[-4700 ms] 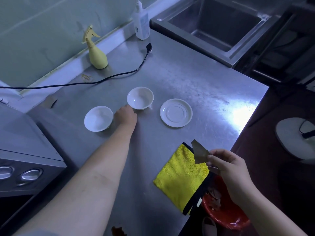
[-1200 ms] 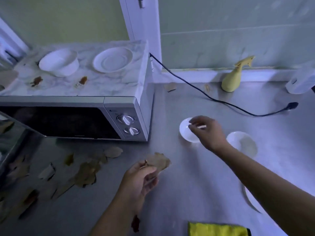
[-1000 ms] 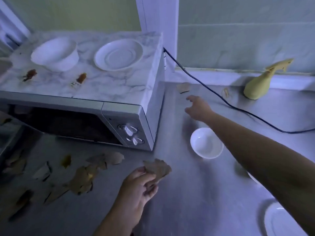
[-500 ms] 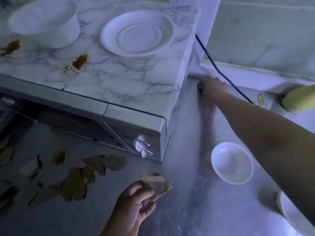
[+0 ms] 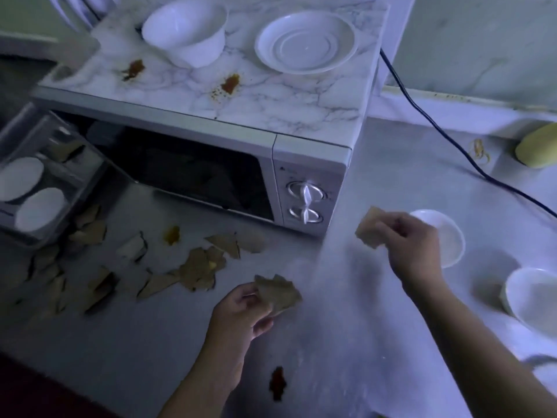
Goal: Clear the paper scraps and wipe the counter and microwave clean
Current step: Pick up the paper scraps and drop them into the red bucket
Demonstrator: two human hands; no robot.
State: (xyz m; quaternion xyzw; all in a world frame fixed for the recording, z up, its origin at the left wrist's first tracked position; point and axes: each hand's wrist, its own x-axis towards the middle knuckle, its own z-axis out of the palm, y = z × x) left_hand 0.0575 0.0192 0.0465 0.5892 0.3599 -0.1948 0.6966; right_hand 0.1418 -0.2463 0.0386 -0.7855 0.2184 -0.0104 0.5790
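My left hand point(image 5: 241, 309) pinches a bunch of brown paper scraps point(image 5: 278, 292) just above the steel counter point(image 5: 346, 342). Over the counter to the right of the microwave point(image 5: 310, 164), my right hand point(image 5: 413, 245) holds a single brown paper scrap point(image 5: 366, 227). Several more loose scraps point(image 5: 199, 267) lie on the counter in front of the microwave door. Brown stains point(image 5: 230, 84) mark the microwave's marble-patterned top, and a dark red stain point(image 5: 277, 386) sits on the counter near my left forearm.
A white bowl point(image 5: 184, 31) and a white saucer point(image 5: 304, 40) stand on the microwave. Two white bowls, one nearer point(image 5: 449, 236) and one farther right point(image 5: 533, 297), sit on the counter. A black power cord point(image 5: 437, 128) crosses the back. A clear tray with dishes point(image 5: 33, 191) sits left, a yellow spray bottle point(image 5: 536, 146) far right.
My right hand reached to the back corner beside the microwave, picked up a scrap there and drew back toward me with it. My left hand kept its scraps throughout.
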